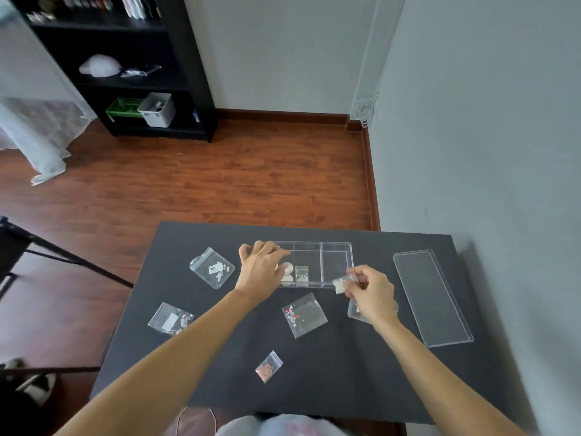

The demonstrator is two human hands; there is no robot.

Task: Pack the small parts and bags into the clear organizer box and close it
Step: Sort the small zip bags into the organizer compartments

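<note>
Right hand [372, 295] pinches a small bag [341, 283] over the organizer box [336, 247] near the table's far edge — left hand [262, 269], fingers loose, steadies it; a weak pinch risks dropping it outside.

Black shelf [132, 58], wooden floor [220, 184]

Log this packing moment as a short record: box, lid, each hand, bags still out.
organizer box: open on the black table, some small items already in its left and middle compartments
lid: off, lying flat to the right of the box
left hand: resting on the box's left end
right hand: pinching a small bag at the box's near right corner
loose bags: four lying clear on the table, a fifth partly under the right hand
stage: packing under way, box not closed
</note>
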